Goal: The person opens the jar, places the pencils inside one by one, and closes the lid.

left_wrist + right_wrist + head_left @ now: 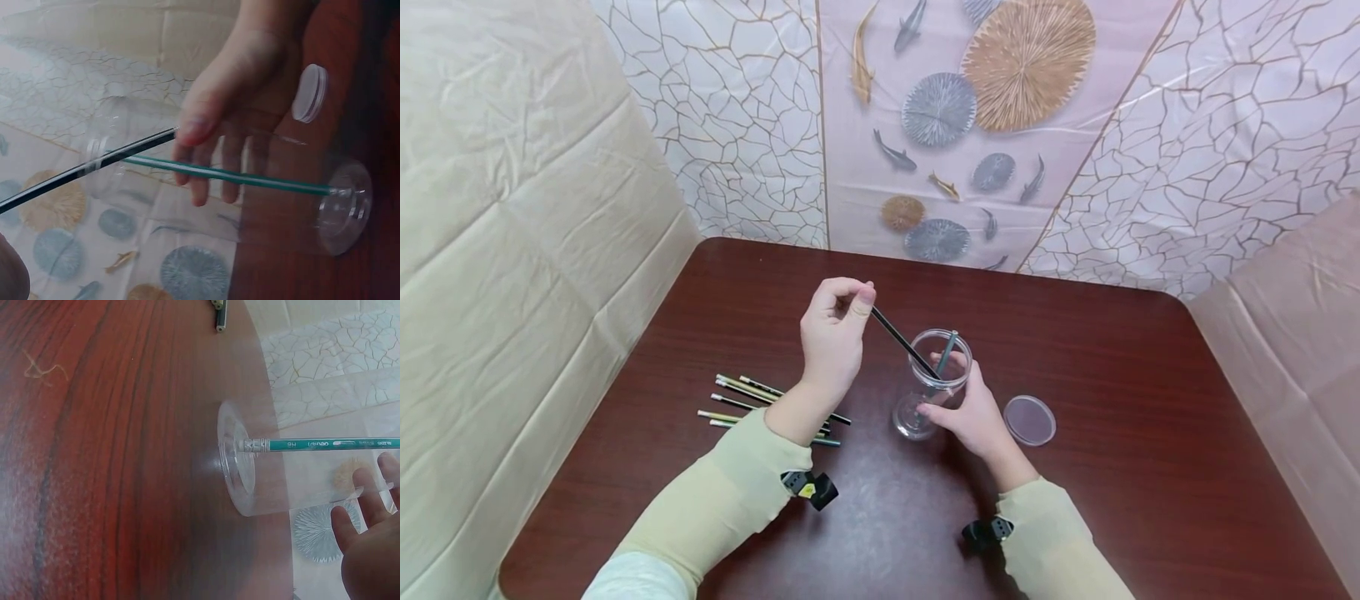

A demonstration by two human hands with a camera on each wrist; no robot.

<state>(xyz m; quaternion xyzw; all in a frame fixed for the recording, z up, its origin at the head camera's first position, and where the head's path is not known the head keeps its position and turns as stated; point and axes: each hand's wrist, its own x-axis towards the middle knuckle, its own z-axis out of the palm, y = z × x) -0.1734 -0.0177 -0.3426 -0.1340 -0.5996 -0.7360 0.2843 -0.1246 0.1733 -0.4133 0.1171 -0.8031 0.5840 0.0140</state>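
Note:
My left hand (832, 342) pinches a black pencil (891, 332) by its upper end. That pencil slants down to the right, its lower end inside the mouth of a clear plastic jar (914, 427). My right hand (972, 414) grips the jar from the right side, thumb in front and fingers behind. A green pencil (331, 444) leans inside the jar, its metal-capped end at the bottom and its other end near the rim. Through the clear wall, the left wrist view shows the right hand's fingers (232, 169).
Several pencils (730, 403), black, yellowish and green, lie in a loose pile left of the jar, partly behind the left forearm. A round clear lid (1030, 420) lies on the brown table (1120, 500) to the right. Patterned cloth (760, 125) hangs behind the table.

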